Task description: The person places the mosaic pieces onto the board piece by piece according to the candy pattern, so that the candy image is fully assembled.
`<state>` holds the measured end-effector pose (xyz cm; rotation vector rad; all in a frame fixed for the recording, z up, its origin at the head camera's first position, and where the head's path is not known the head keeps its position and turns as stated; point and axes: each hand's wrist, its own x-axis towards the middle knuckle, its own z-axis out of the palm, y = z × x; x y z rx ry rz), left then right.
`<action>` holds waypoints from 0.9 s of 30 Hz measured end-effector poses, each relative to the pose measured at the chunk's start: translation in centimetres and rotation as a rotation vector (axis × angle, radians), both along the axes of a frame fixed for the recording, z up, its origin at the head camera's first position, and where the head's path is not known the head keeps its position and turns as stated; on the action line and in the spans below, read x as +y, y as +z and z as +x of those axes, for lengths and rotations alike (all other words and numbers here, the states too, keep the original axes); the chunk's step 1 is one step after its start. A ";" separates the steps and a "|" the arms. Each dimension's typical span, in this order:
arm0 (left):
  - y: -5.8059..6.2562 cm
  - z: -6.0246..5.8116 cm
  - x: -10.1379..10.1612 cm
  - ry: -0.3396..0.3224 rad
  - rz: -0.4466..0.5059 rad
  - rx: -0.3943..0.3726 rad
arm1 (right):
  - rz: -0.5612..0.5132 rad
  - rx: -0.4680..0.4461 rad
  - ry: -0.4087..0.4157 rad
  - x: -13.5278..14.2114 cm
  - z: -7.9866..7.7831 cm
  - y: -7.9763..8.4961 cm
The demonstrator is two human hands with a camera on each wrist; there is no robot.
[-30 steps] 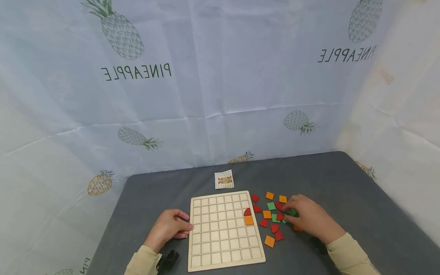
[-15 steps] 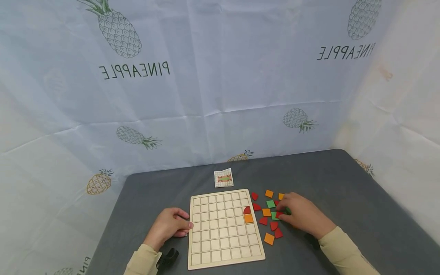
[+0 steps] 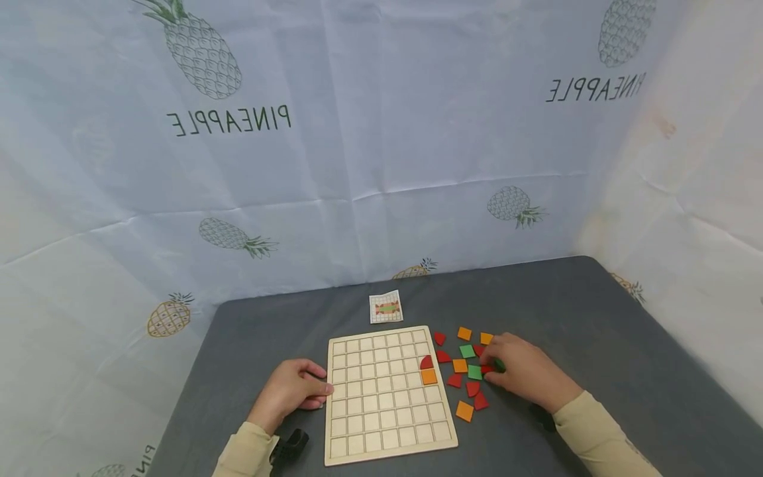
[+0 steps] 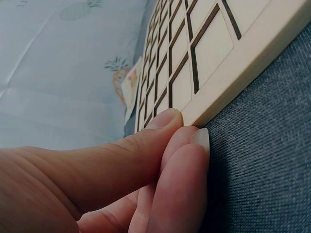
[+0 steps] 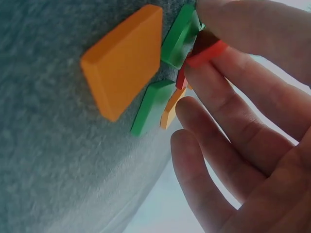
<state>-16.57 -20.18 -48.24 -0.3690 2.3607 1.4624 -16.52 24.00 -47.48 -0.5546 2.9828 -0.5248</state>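
A pale wooden grid board lies on the table with a red quarter-round tile and an orange square tile in its right column. My left hand holds the board's left edge, the thumb on top and curled fingers against the side, as the left wrist view shows. Over the loose tiles right of the board, my right hand pinches a red tile between thumb and fingers. Green tiles and a larger-looking orange square lie beneath that hand, partly hidden from the head view.
Behind the board lies a small pattern card. Loose tiles, among them a green square and an orange square, spread between board and right hand. A white pineapple-print cloth hangs behind the grey table.
My right hand has shifted slightly left over the tiles. The red tile at its fingertips has moved off the green square that it partly covered. My left hand stays at the board's edge.
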 end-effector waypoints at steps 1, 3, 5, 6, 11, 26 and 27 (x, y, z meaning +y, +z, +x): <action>0.0 0.0 0.0 -0.002 -0.003 0.001 | 0.001 0.006 -0.001 0.1 0.1 0.1; 0.0 0.0 0.0 -0.003 -0.010 0.004 | -0.002 0.016 0.001 0.3 0.3 0.1; -0.1 0.0 0.0 -0.004 -0.016 0.009 | -0.005 0.024 0.004 0.6 0.5 0.1; -0.1 -0.1 0.0 -0.003 -0.019 0.011 | -0.005 0.028 0.006 0.8 0.6 0.1; -0.2 -0.1 0.0 -0.006 -0.023 0.012 | -0.014 0.037 0.017 1.4 1.0 0.0; -0.1 0.0 -0.1 -0.003 -0.011 0.014 | 0.018 0.088 0.031 1.5 1.0 0.0; -0.1 0.0 -0.1 -0.003 -0.008 0.014 | 0.022 0.088 0.030 1.5 1.0 0.0</action>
